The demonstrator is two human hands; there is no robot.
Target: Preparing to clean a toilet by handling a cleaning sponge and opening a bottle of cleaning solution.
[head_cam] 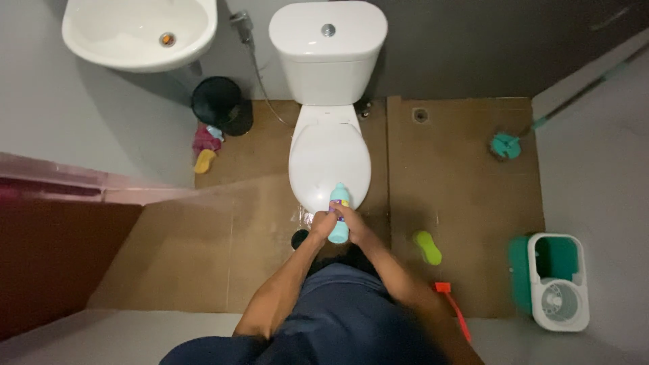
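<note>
Both my hands meet around a light blue bottle (339,203) held in front of me, just over the front rim of the white toilet (329,152), whose lid is down. My left hand (322,224) grips the bottle's left side. My right hand (353,226) wraps its right side and lower body. The bottle points away from me, its top towards the toilet lid. A small dark round thing (299,238) lies on the floor below my left wrist; I cannot tell what it is.
A white sink (138,34) hangs at top left, a black bin (218,101) beneath it with rags (205,149). A green mop (506,145) leans at right. A green and white mop bucket (558,280), a green brush (427,247) and a red-handled tool (451,305) sit on the brown tiles.
</note>
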